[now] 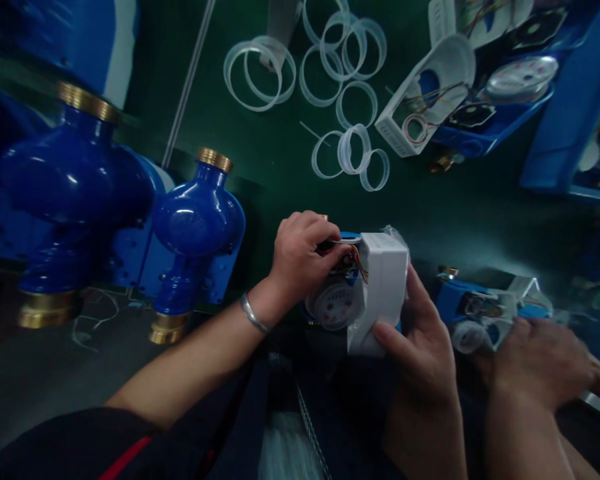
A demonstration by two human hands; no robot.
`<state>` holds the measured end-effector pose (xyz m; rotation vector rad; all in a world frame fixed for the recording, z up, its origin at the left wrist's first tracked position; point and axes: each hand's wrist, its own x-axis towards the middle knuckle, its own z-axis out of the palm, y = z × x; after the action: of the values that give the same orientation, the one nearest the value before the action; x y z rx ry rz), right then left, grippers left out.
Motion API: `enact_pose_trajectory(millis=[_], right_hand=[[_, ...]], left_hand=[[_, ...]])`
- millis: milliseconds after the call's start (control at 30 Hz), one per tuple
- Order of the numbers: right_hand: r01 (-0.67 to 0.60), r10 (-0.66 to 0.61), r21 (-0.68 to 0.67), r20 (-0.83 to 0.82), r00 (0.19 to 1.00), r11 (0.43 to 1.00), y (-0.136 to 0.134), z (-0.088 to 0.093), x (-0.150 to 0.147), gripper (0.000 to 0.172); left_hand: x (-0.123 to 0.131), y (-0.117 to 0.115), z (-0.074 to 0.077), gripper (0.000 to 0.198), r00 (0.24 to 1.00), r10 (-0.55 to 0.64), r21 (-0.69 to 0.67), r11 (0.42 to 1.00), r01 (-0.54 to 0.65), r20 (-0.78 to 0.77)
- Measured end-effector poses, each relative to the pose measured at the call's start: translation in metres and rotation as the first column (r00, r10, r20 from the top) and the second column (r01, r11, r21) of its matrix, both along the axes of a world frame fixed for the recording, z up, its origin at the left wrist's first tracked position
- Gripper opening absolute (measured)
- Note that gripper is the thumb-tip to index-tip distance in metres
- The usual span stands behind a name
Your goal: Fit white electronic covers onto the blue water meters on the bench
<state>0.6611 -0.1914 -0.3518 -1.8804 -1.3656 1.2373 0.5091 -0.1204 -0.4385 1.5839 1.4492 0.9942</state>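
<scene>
My left hand (300, 257), with a silver bangle on its wrist, pinches the coloured wires (356, 259) on top of a blue water meter (336, 303) with a round white dial. My right hand (420, 340) grips the white plastic cover (383, 287), which stands tilted open against the meter's right side. Both hands are close together in front of my body.
Two blue meter bodies (75, 180) (195, 227) with brass ends stand at the left. Several clear plastic rings (347, 100) lie on the green table. Open white-covered meters (430, 100) fill a blue tray at the upper right. Another person's hand (545, 360) rests on a meter (480, 313) at the right.
</scene>
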Motion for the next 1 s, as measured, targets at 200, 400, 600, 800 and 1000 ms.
enact_pose_trajectory(millis=[200,400,600,800,1000], right_hand=[[-0.015,0.015,0.002,0.086,0.996,1.0,0.003,0.0,0.0,0.066],[-0.016,0.019,-0.022,0.132,0.991,1.0,0.002,0.0,-0.003,0.067],[-0.075,0.069,0.004,0.346,0.936,0.997,0.006,-0.001,-0.022,0.069],[-0.138,0.111,0.028,0.444,0.889,0.99,0.009,0.0,-0.032,0.065],[-0.145,0.118,0.02,0.481,0.869,0.989,0.008,-0.008,-0.03,0.067]], left_hand=[[0.007,0.006,0.005,0.017,0.998,-0.054,-0.097,0.994,0.052,-0.015],[0.012,0.006,0.001,0.022,0.999,-0.026,-0.081,0.996,0.024,-0.022],[0.017,0.006,0.001,0.025,1.0,-0.015,-0.078,0.997,0.013,-0.025],[0.012,0.007,0.002,0.018,0.999,-0.05,-0.09,0.995,0.049,-0.007],[-0.005,0.004,0.007,0.01,0.965,-0.156,-0.144,0.971,0.188,0.209]])
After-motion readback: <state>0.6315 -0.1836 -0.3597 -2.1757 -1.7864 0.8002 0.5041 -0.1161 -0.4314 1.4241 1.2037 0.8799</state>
